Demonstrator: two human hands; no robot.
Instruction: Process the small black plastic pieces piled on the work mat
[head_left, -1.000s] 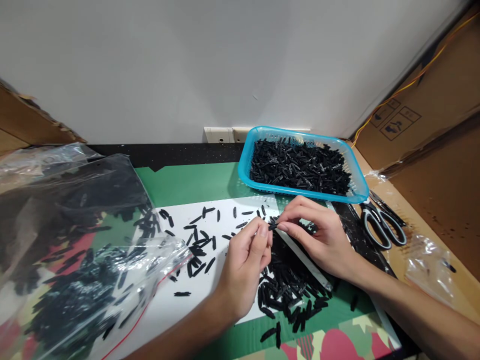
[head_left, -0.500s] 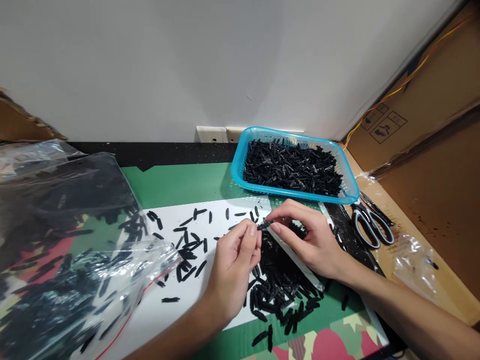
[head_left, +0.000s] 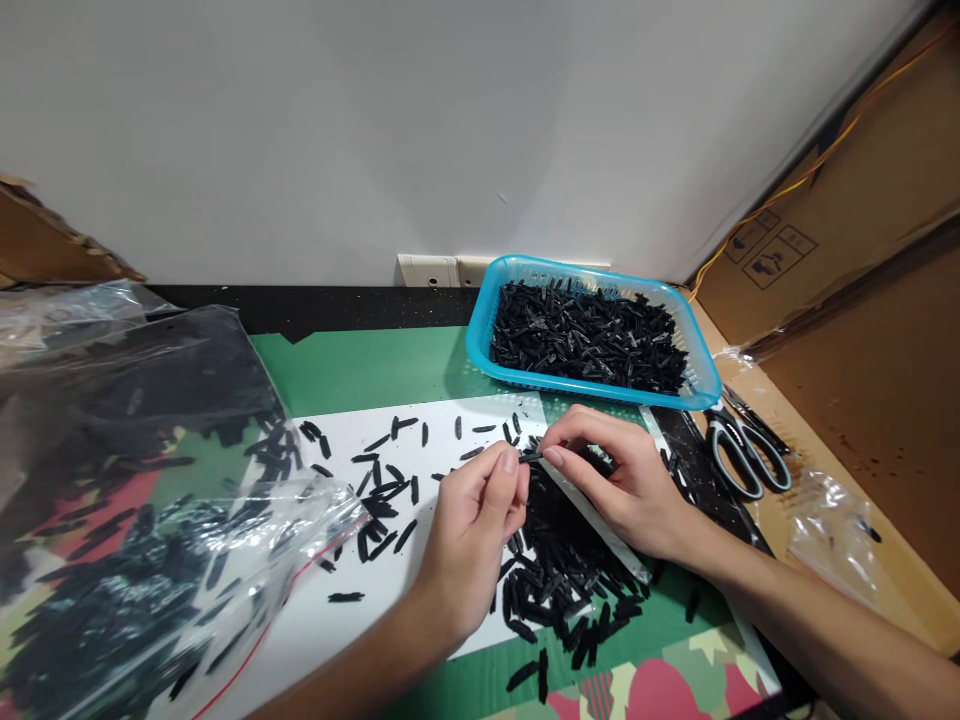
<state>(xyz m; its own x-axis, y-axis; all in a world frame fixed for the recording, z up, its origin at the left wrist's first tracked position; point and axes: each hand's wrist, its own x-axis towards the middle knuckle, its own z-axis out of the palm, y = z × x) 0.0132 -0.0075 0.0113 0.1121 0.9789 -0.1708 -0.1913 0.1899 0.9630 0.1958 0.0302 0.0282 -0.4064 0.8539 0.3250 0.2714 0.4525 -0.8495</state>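
White sheet [head_left: 381,588] below; black piece [head_left: 532,457] between left hand [head_left: 478,520], right hand [head_left: 622,482].

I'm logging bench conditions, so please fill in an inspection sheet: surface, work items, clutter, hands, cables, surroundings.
Surface: green-and-white covering over a black tabletop.
Work items: small black piece between the hands; loose black pieces, piled and scattered; blue basket of similar pieces.
Clutter: scissors and small clear bag at right; large clear bag at left, black pieces showing through.
Hands: left hand pinches the piece; right hand meets its other end, grip unclear.
Cables: yellow-orange wires along the right-hand cardboard box.
Surroundings: pale wall behind, with socket plate.
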